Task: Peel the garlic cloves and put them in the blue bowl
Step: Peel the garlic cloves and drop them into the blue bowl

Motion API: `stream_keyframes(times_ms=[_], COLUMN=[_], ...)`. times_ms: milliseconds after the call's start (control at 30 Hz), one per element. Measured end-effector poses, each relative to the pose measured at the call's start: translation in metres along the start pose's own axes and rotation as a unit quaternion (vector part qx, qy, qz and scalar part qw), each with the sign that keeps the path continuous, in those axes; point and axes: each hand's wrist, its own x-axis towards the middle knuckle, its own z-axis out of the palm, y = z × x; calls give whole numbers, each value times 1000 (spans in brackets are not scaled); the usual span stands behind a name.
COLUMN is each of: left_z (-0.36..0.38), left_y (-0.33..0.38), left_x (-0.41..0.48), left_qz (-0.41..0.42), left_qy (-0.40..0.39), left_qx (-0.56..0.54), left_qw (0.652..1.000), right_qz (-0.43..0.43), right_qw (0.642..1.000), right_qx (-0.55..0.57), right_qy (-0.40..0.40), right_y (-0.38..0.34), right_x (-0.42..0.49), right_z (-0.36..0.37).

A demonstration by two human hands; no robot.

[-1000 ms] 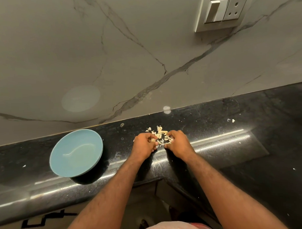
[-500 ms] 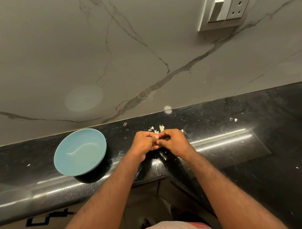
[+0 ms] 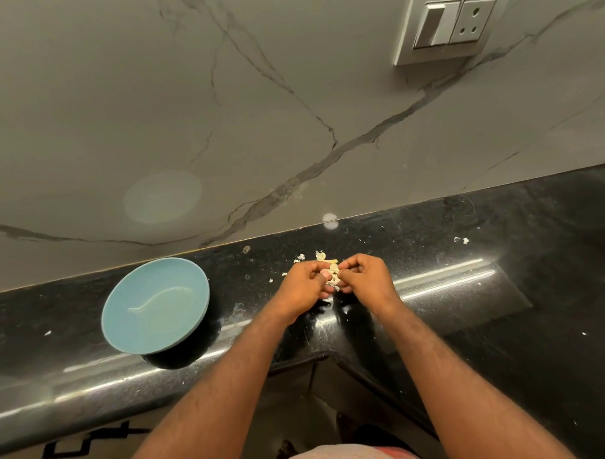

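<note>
Pinching one garlic clove, the left hand and right hand have fingers clamped on it over the bench, probably so skins drop outside the blue bowl.

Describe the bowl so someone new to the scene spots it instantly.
Start at the black counter under the marbled wall. Left of the left hand sits a shallow light-blue bowl. It is the only dish there, empty, far larger than the pale garlic scraps.

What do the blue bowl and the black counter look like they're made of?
The blue bowl is probably glazed ceramic, maybe melamine: smooth, with a soft sheen. The counter is likely polished black granite: speckled, with mirror-like light streaks.
</note>
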Motion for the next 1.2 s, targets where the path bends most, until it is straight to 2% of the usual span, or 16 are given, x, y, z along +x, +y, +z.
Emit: stream_keyframes(times_ms=[133, 267, 400, 500, 600, 867, 1067, 1100, 1200], left_z=[-5, -14, -18, -14, -9, -14, -13, -13, -11], left_y=[-7, -9, -6, -1, 4, 11, 13, 13, 16], left_x=[-1, -4, -10, -18, -26, -42, -54, -56, -57], left_qz=[17, 21, 24, 29, 49, 69, 58, 53, 51], left_qy=[-8, 52, 108, 74, 43, 74, 120, 118, 110], left_qx=[94, 89, 50, 20, -27, -119, -215, -228, -246], left_qw=[995, 994, 993, 997, 997, 988, 968, 965, 962], right_qz=[24, 56, 62, 41, -1, -69, -88, -86, -70], right_qw=[999, 998, 993, 990, 992, 992, 993, 994, 987], right_qx=[21, 40, 96, 127, 106, 68, 64, 53, 25], right_qy=[12, 16, -18, -52, -74, -82, -42, -50, -143], right_y=[7, 13, 6, -8, -22, -42, -52, -52, -51], right_x=[-2, -4, -8, -13, -21, -40, -43, -41, -38], right_z=[-6, -9, -6, -1, 2, 0, -10, -13, -18])
